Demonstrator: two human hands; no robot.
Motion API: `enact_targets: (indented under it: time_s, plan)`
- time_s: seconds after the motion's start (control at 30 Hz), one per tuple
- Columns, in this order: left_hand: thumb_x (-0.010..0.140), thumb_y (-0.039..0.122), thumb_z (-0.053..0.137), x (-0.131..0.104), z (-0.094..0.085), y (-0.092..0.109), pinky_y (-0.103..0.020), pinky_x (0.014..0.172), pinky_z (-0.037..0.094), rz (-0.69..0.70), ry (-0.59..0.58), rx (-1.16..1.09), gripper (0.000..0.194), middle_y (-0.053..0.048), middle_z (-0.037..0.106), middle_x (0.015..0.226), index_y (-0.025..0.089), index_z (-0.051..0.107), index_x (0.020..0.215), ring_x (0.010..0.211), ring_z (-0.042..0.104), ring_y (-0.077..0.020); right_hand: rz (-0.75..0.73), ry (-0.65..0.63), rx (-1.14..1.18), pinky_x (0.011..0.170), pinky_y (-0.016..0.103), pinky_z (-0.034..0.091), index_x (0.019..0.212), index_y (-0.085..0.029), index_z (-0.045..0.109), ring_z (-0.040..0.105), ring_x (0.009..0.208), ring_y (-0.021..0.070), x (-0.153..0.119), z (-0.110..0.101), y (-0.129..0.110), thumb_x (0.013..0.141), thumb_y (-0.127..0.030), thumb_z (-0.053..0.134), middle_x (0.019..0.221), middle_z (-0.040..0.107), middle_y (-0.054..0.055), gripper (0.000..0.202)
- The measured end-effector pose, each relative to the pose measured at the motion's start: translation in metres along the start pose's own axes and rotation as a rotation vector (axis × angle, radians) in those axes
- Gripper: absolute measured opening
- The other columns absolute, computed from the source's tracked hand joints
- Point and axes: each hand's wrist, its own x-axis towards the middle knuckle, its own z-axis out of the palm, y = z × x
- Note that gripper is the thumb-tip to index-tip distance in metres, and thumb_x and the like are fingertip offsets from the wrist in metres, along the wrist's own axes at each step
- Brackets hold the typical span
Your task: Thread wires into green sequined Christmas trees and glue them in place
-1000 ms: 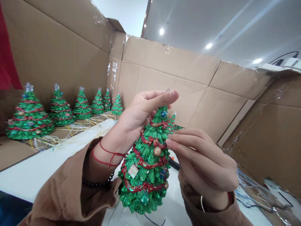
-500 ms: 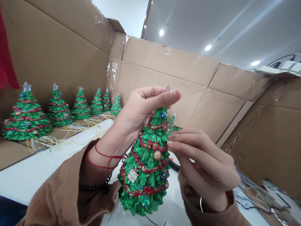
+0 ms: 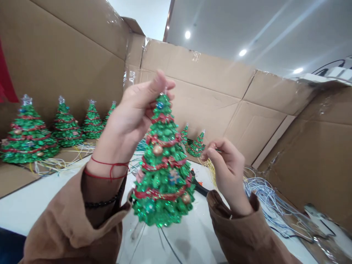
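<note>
A glittery green Christmas tree ornament (image 3: 161, 172), with red garlands, gold balls and small presents, hangs upright in front of me. My left hand (image 3: 137, 110) grips it at its top, the thumb and fingers closed around the tip and hiding most of it. Thin dark wires (image 3: 171, 245) trail below its base. My right hand (image 3: 228, 168) is apart from the ornament, to its right, with thumb and fingertips pressed together. Whatever that pinch may hold is too small to make out.
Several similar trees, one a large tree (image 3: 29, 135), line the cardboard wall (image 3: 68, 47) at left. Two small trees stand at the back, the nearer small tree (image 3: 197, 145) beside yellow wires. Blue-white wires (image 3: 265, 196) lie right. A black-handled tool (image 3: 200, 189) lies behind the ornament.
My left hand has raised the ornament and moved it left, turning it so another side faces me. My right hand has come off its side and drawn back.
</note>
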Motion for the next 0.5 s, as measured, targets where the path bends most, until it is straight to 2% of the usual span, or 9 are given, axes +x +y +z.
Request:
enact_targets:
  time_s: [0.1, 0.2, 0.27, 0.3, 0.37, 0.43, 0.5]
  plan:
    - [0.082, 0.04, 0.06, 0.004, -0.01, 0.006, -0.011, 0.046, 0.038, 0.079, -0.022, -0.071, 0.028, 0.002, 0.05, 0.068, 0.012, 0.065, 0.078, 0.054, 0.047, -0.0012, 0.191, -0.179, -0.125, 0.052, 0.024, 0.038, 0.061, -0.018, 0.047, 0.046, 0.055, 0.0106, 0.003, 0.006, 0.041, 0.088, -0.027, 0.041, 0.058, 0.047, -0.003, 0.029]
    - [0.078, 0.038, 0.066, 0.007, -0.021, 0.009, -0.012, 0.043, 0.034, 0.214, 0.058, -0.001, 0.025, 0.001, 0.05, 0.073, 0.014, 0.066, 0.079, 0.059, 0.046, -0.0029, 0.243, -0.442, -0.292, 0.054, 0.025, 0.038, 0.061, -0.018, 0.051, 0.049, 0.059, 0.0126, -0.008, 0.024, 0.07, 0.088, -0.029, 0.041, 0.06, 0.052, -0.001, 0.031]
    - [0.075, 0.038, 0.069, 0.01, -0.028, 0.008, -0.014, 0.044, 0.032, 0.285, 0.095, 0.031, 0.024, 0.001, 0.051, 0.075, 0.015, 0.068, 0.078, 0.061, 0.045, -0.0035, 0.139, -0.662, -0.293, 0.058, 0.026, 0.043, 0.077, -0.018, 0.06, 0.056, 0.068, 0.0155, -0.024, 0.04, 0.076, 0.084, -0.023, 0.05, 0.075, 0.061, 0.003, 0.013]
    - [0.075, 0.039, 0.069, 0.011, -0.031, 0.007, -0.014, 0.045, 0.032, 0.312, 0.102, 0.046, 0.024, 0.0, 0.051, 0.075, 0.015, 0.069, 0.078, 0.062, 0.044, -0.0037, 0.088, -0.728, -0.276, 0.062, 0.027, 0.046, 0.086, -0.02, 0.062, 0.059, 0.075, 0.0169, -0.033, 0.049, 0.075, 0.08, -0.018, 0.055, 0.084, 0.063, 0.004, 0.009]
    - [0.075, 0.041, 0.068, 0.013, -0.034, 0.005, -0.017, 0.044, 0.029, 0.361, 0.097, 0.105, 0.026, -0.001, 0.053, 0.074, 0.016, 0.07, 0.08, 0.059, 0.042, -0.0042, -0.056, -0.82, -0.277, 0.071, 0.029, 0.049, 0.094, -0.023, 0.063, 0.06, 0.087, 0.0199, -0.051, 0.064, 0.067, 0.076, -0.011, 0.059, 0.094, 0.065, 0.006, 0.023]
    - [0.074, 0.043, 0.068, 0.015, -0.033, 0.002, -0.021, 0.041, 0.022, 0.381, 0.071, 0.167, 0.027, -0.001, 0.054, 0.071, 0.017, 0.071, 0.081, 0.054, 0.038, -0.0046, -0.211, -0.882, -0.301, 0.07, 0.028, 0.05, 0.089, -0.025, 0.063, 0.061, 0.085, 0.0195, -0.064, 0.076, 0.058, 0.074, -0.005, 0.055, 0.09, 0.066, 0.004, 0.026]
    - [0.073, 0.044, 0.069, 0.016, -0.03, -0.002, -0.023, 0.04, 0.018, 0.369, 0.022, 0.2, 0.027, -0.001, 0.054, 0.068, 0.019, 0.071, 0.079, 0.051, 0.035, -0.0053, -0.324, -0.901, -0.304, 0.061, 0.025, 0.05, 0.075, -0.025, 0.06, 0.061, 0.072, 0.0169, -0.072, 0.083, 0.054, 0.069, -0.001, 0.05, 0.076, 0.065, 0.0, 0.026]
